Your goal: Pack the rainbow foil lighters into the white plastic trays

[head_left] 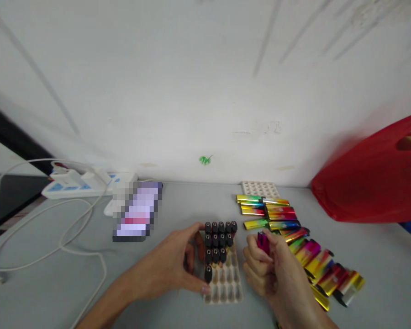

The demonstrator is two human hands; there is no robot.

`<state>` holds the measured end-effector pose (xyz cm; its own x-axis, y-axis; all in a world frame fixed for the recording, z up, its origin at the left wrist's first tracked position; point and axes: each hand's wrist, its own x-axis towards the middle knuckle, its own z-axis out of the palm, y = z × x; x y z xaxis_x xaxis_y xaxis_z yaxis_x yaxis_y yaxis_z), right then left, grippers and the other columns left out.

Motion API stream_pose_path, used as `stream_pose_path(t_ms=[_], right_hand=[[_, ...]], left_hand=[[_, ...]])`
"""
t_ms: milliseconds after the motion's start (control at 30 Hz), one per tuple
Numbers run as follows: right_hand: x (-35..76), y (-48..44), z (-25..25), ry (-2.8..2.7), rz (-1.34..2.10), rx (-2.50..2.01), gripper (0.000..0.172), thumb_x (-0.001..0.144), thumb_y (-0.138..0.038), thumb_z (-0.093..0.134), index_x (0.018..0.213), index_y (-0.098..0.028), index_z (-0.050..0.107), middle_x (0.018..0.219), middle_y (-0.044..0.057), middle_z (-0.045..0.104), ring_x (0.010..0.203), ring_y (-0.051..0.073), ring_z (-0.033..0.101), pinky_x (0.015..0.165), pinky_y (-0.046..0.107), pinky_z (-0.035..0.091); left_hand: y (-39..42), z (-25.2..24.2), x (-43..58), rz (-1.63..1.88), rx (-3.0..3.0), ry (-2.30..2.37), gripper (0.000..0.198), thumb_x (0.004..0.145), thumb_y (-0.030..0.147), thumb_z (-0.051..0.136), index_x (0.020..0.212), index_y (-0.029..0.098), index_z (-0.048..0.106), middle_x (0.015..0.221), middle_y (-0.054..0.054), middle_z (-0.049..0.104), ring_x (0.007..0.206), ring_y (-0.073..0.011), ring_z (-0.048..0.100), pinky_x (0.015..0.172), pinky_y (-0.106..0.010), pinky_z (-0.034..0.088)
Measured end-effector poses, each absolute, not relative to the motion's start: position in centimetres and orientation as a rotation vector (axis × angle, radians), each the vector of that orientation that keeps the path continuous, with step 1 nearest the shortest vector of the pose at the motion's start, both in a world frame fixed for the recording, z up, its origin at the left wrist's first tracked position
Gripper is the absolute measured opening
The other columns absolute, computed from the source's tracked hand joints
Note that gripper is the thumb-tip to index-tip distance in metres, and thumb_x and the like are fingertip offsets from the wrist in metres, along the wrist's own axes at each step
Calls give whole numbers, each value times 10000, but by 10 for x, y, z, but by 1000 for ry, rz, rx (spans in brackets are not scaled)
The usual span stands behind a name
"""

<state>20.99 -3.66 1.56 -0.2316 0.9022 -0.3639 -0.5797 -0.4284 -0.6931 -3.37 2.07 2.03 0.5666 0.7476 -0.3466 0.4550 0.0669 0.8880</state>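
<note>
- We hold a purple lighter (263, 243) in our right hand (264, 261), just off the right edge of a pale, celled tray (222, 292) on a grey table (181, 201).
- Our right hand is closed around the lighter, thumb against curled fingers, with the purple end showing at the top of the fist.
- Our left hand (178, 258) is partly open at the tray's left edge, thumb and fingers spread apart in a wide arc. The thumb tip rests by the tray's near left corner; the fingers reach the left side of the standing pieces, though we cannot tell how firmly they touch.
- Between our hands, black-ended lighters (215, 240) stand upright in the tray: five along its far edge, then four, three and one, all counted from the left edge. Pale cells show toward the near edge.
- To the right of our right hand, loose lighters (318, 265) in shiny gold, red, blue and pink lie in a rough line from near the table's far edge toward us.
- A second tray (260, 188) lies at the far edge, left of a red bag (370, 183).
- Left of our hands, we see a blurred phone (139, 212) and, at the far edge, a white power strip (89, 183).
</note>
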Motion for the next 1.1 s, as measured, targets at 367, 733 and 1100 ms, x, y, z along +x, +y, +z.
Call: stream_pose_path(t_ms=[367, 733, 1100], right_hand=[[212, -40, 26, -1042, 1167, -993, 364, 1081, -588, 620, 981, -265, 755, 873, 26, 631, 833, 192, 571, 766, 294, 461], [209, -41, 34, -1794, 895, -870, 179, 900, -268, 875, 1071, -299, 832, 793, -12, 776, 762, 205, 664, 850, 407, 470], [211, -44, 29, -1992, 735, -959, 319, 774, -154, 893, 1032, -319, 800, 844, -34, 817, 827, 237, 723, 979, 455, 482]], left_hand=[[23, 24, -33, 266, 1565, 1031, 898, 610, 435, 1068, 1358, 203, 629, 922, -4, 755, 691, -179, 644, 563, -256, 475], [21, 22, -33, 324, 1559, 964, 754, 670, 473, 1018, 1295, 224, 679, 960, -5, 758, 791, -221, 695, 642, -282, 510], [23, 18, -34, 346, 1508, 906, 859, 645, 442, 1044, 1375, 230, 644, 989, -32, 754, 855, -247, 720, 737, -327, 566]])
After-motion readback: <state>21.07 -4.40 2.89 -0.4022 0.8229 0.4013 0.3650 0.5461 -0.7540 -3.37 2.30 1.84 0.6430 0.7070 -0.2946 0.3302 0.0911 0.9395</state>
